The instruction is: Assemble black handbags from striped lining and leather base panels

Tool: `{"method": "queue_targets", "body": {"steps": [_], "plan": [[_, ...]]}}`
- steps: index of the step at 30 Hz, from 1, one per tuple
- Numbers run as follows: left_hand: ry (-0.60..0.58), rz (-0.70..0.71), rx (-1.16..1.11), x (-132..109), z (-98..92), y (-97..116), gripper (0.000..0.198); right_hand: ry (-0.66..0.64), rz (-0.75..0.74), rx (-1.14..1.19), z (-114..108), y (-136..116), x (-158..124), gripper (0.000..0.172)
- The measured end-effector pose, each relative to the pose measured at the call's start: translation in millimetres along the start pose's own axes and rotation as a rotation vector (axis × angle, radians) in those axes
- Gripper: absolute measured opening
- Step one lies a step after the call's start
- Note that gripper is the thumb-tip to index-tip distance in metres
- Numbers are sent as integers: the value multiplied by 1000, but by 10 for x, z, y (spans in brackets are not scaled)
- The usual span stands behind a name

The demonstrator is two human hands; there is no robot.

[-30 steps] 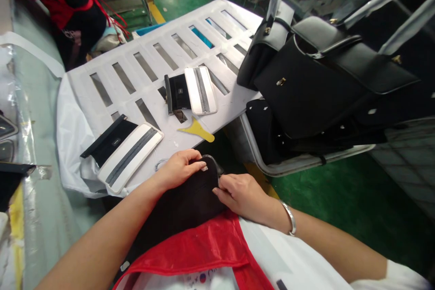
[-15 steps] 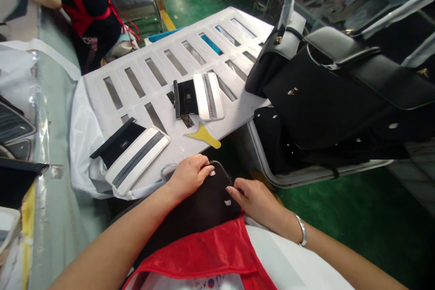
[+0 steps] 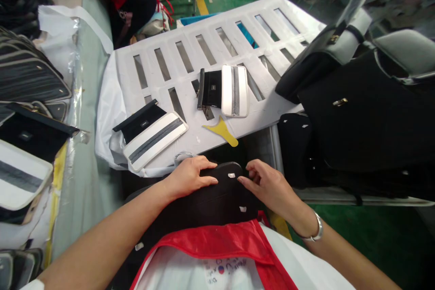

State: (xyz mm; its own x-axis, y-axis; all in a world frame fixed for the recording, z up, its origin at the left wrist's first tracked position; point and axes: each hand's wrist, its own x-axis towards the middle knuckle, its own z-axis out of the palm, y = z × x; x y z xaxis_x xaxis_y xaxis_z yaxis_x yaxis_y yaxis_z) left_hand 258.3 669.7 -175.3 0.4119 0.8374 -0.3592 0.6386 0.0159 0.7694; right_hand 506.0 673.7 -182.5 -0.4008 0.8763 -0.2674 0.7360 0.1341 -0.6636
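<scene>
Across my lap lies a black bag panel [image 3: 214, 199] with small white tabs along its edge. My left hand [image 3: 192, 174] grips its far edge, thumb on top and fingers over the rim. At the panel's right corner is my right hand [image 3: 265, 181], fingers curled and thumb apart, with nothing visible between them. Beyond my hands, a yellow plastic scraper [image 3: 224, 132] rests at the near edge of the white slotted table [image 3: 190, 90]. Two black-and-white striped pieces with black flaps lie there too, one nearer [image 3: 154, 138] and one farther [image 3: 234, 90].
Black bags [image 3: 346, 113] are piled in a grey-rimmed bin on the right. A bench [image 3: 91, 145] on the left carries stacked dark panels [image 3: 32, 68] and another striped piece [image 3: 20, 167]. A person in a red-strapped apron [image 3: 131, 0] is at the back left.
The view has swung left. My right hand has come off the panel's right edge and its thumb has parted from the fingers. My left hand still grips the far edge.
</scene>
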Motion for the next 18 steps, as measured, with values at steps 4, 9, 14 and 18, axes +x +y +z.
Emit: {"method": "queue_targets", "body": {"steps": [4,9,14,18], "plan": [[-49,19,-133,-8,-62,-64,38,-20,-264,-45,-28,-104,189,37],[-124,-2,-172,-24,-143,-110,43,-116,-388,-106,-98,-239,314,26],[-107,-19,-32,-44,-124,-95,47,-146,-19,227,-145,-145,167,20],[-80,1,114,-83,-72,-88,54,-260,253,513,-88,56,-265,15]]}}
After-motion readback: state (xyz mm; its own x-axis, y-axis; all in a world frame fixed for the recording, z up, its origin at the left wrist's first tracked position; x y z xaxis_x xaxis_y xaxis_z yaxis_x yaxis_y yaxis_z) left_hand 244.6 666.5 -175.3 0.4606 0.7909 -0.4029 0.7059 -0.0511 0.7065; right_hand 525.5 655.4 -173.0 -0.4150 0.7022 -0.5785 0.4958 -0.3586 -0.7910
